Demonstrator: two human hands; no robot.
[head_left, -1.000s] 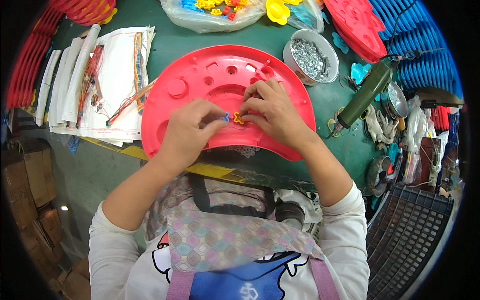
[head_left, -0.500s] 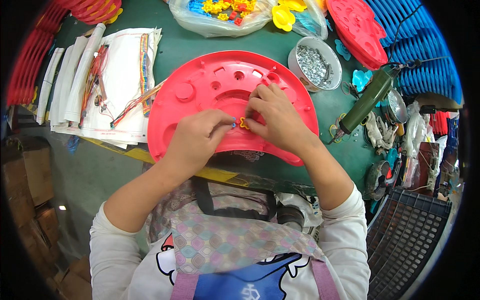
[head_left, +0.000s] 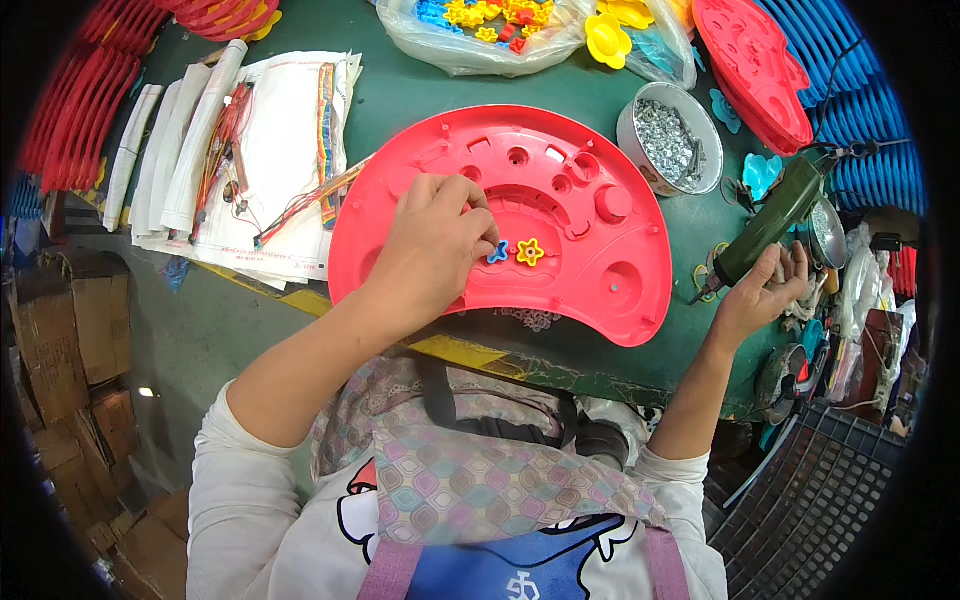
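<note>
Left hand (head_left: 435,245) knuckles up, fingers curled with tips pressed down, forearm bare and angled inward, right hand (head_left: 765,295) reached out to the side, fingers loosely curled upward

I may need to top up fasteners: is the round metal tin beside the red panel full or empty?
Partly full: the tin stands upright and open on the green table, silvery screws covering its bottom below the rim.
</note>
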